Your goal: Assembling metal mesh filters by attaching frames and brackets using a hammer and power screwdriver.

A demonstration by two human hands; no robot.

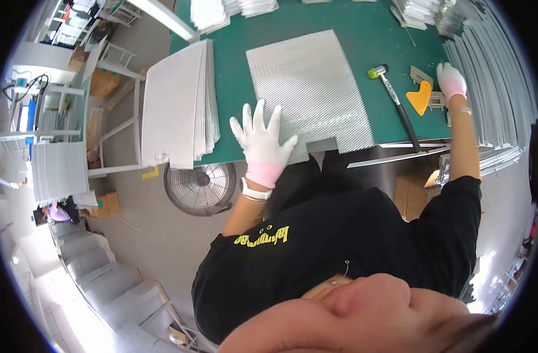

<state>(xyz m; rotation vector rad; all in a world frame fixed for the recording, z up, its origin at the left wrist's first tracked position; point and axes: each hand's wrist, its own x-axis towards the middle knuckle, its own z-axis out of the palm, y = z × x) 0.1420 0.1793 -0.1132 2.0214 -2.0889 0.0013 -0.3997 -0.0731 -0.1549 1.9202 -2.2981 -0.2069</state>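
Mesh sheet (307, 88), silvery and rectangular, lies on the green table (233, 65) with its long axis running from about five o'clock to eleven o'clock, away from the person. The left hand (262, 140), gloved white with fingers spread wide, presses flat on its near left corner and is much the nearer hand. Out at two o'clock the right hand (451, 81) rests by an orange tool (421, 97); whether it grips anything cannot be told.
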